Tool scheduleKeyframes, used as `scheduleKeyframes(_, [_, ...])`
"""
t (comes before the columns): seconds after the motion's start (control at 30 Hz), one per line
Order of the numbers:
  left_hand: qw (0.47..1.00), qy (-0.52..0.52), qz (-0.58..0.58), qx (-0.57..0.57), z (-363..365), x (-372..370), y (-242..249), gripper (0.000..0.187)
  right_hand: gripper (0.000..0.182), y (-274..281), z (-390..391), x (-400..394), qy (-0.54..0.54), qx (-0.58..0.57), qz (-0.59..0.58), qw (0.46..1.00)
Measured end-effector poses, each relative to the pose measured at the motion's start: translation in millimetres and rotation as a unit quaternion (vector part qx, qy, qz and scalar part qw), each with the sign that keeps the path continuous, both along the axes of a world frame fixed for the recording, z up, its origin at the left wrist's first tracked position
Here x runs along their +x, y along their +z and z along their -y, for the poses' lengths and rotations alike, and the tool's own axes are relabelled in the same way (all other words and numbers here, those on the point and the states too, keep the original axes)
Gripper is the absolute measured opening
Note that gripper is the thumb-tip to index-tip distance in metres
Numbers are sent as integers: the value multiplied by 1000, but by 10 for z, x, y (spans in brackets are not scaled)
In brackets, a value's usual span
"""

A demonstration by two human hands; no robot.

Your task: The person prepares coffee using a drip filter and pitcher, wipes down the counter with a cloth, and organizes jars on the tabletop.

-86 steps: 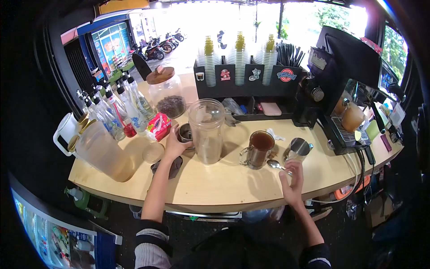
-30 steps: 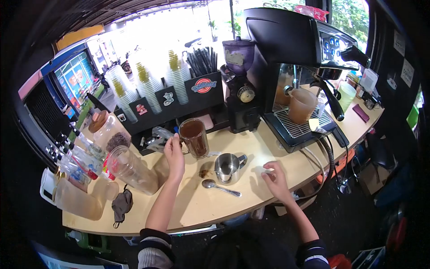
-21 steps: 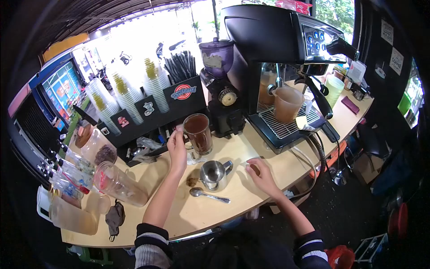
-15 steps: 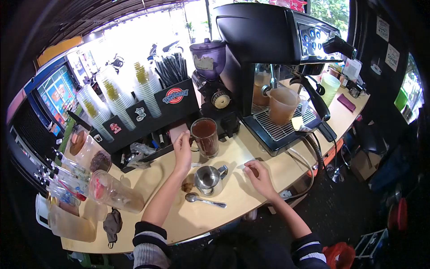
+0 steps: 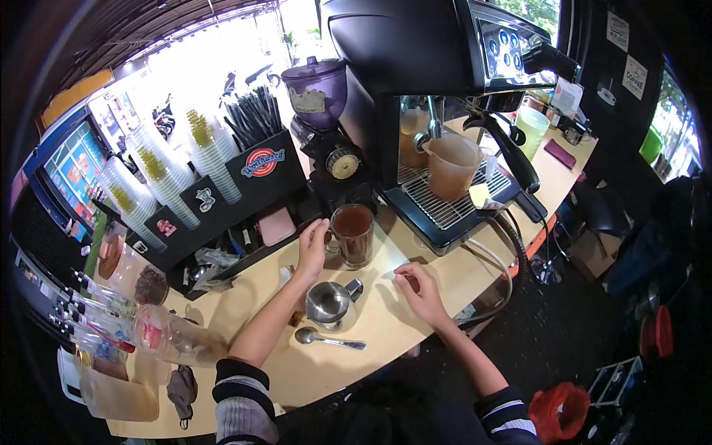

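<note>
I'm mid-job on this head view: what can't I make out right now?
All in the head view:
- Left hand: its own fingers hide exactly how they meet the handle of the glass mug.
- Right hand: curled fingers hide whether anything small is in the palm.
- Espresso machine: its top is cut off by the upper edge.
- Wall sign: fine print too small.
</note>
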State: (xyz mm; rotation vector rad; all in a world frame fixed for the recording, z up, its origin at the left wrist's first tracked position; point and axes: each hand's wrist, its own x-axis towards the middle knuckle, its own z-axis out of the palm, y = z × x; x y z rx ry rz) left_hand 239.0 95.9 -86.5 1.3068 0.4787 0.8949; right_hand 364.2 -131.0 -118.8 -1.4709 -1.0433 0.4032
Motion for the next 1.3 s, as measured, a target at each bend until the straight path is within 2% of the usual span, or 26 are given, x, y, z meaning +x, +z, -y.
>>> scheduleKeyframes(0.17, [1000,-5,0,-2,-34,47,-90,16,16,8,-14,-6,-2,22,-2,1000])
scheduleKeyframes(0.23, [998,-33,-41,28,-39,37,-88,17,16,24,-9,-5,-1,13,-3,1000])
scheduleKeyframes(0.37, [999,-31,-3,14,4,86,-102,19,15,38,-13,-3,-2,7,-3,1000])
scheduleKeyframes(0.47, [1000,6,1,-7,61,87,-56,19,18,37,-13,-13,-2,9,-15,1000])
scheduleKeyframes(0.57, [998,4,-22,54,15,43,-68,21,17,44,-10,-20,2,9,-21,1000])
scheduleKeyframes(0.63, [992,-60,-74,79,25,-42,63,26,16,36,-14,-12,8,9,-15,1000])
scheduleKeyframes(0.7, [994,-32,-69,77,33,-108,80,26,15,23,-15,-13,17,9,-9,1000])
scheduleKeyframes(0.8, [995,-23,-73,57,137,-472,219,35,13,29,-15,-31,22,12,-20,999])
scheduleKeyframes(0.87, [986,2,-81,143,343,-801,385,44,11,84,18,-53,27,4,-31,999])
scheduleKeyframes(0.9, [991,-35,-54,117,382,-985,399,58,9,93,31,-61,40,14,-27,999])
scheduleKeyframes(0.93, [991,-26,-58,117,494,-1107,382,58,9,62,31,-70,49,14,-30,998])
scheduleKeyframes(1.0, [972,-17,-101,212,775,-1270,364,81,8,-21,21,-116,101,72,-35,992])
scheduleKeyframes(1.03, [967,-16,-140,211,869,-1260,323,96,8,110,91,-174,114,24,-26,993])
scheduleKeyframes(1.07, [958,-20,-151,242,927,-1215,230,100,8,143,122,-241,123,23,-25,992])
scheduleKeyframes(1.17, [954,-30,-185,235,1110,-1084,223,96,16,106,157,-380,184,-95,82,975])
scheduleKeyframes(1.2, [947,-12,-202,251,1125,-1062,251,92,16,115,165,-455,191,-94,87,973])
scheduleKeyframes(1.27, [939,12,-215,268,1147,-1111,310,88,24,160,136,-649,200,16,283,938])
scheduleKeyframes(1.3, [940,52,-188,281,1163,-1168,358,84,29,278,166,-770,190,-34,302,933])
